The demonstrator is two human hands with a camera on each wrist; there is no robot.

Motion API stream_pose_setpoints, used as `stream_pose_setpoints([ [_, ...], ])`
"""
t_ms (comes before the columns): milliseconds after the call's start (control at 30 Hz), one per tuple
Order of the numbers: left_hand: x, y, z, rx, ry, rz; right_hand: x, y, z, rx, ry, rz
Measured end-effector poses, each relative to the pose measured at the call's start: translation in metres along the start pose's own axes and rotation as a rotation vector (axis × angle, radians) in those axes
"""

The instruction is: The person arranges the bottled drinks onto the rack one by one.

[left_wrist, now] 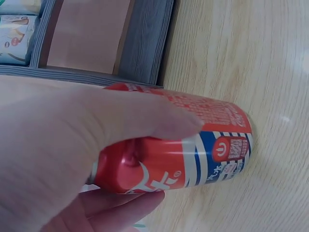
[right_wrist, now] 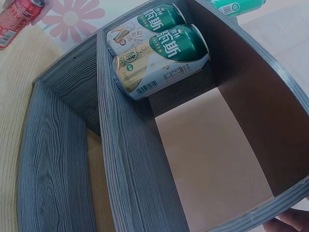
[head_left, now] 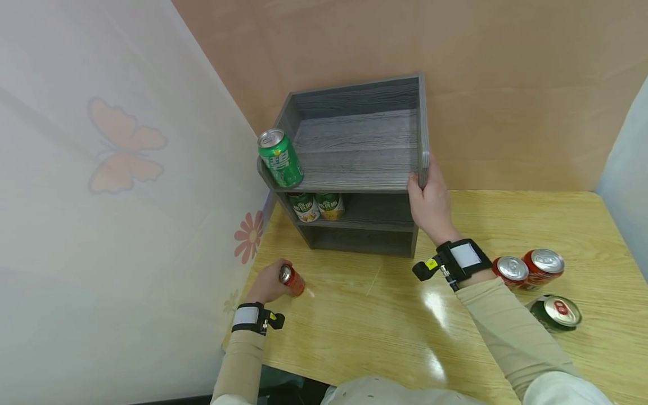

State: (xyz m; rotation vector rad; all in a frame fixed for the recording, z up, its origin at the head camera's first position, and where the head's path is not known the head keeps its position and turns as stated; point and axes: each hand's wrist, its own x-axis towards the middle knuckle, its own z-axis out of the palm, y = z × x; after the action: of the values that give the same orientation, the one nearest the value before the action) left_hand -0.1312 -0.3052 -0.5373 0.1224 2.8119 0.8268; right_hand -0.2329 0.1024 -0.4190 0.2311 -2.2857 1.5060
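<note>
My left hand point(head_left: 266, 283) grips a red soda can point(head_left: 295, 283) just above or on the table, left of a grey wooden shelf point(head_left: 354, 188). In the left wrist view the thumb lies along the can point(left_wrist: 193, 145) and the fingers curl beneath it. With my right hand point(head_left: 432, 202) I hold the right side edge of the shelf, thumb in front. A green can point(head_left: 280, 160) stands on the shelf's top level at the left. Two green-and-white cans point(right_wrist: 161, 60) sit side by side on the middle level; its back is partly open.
Two red cans point(head_left: 544, 269) stand on the wooden table point(head_left: 354, 315) at the right, beyond my right forearm. A dark green can point(head_left: 557, 313) is nearer, partly hidden by the sleeve. A white wall point(head_left: 126, 253) borders the left side, and a tan wall point(head_left: 506, 101) the back.
</note>
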Motion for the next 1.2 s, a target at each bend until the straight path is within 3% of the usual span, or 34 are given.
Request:
stream_pose_setpoints([
  [167, 0.001, 0.001, 0.000, 0.003, 0.028, -0.046, 0.000, 0.001, 0.001, -0.003, 0.001, -0.002],
  [400, 0.007, 0.007, -0.002, -0.029, 0.061, -0.046, 0.001, 0.000, 0.001, -0.004, 0.009, -0.006],
  [700, 0.015, 0.015, -0.005, -0.031, 0.059, -0.112, 0.000, 0.000, 0.001, 0.000, 0.008, 0.000],
  [1200, 0.030, 0.038, -0.007, 0.048, 0.050, -0.101, 0.001, 0.002, 0.001, 0.008, 0.008, -0.011],
])
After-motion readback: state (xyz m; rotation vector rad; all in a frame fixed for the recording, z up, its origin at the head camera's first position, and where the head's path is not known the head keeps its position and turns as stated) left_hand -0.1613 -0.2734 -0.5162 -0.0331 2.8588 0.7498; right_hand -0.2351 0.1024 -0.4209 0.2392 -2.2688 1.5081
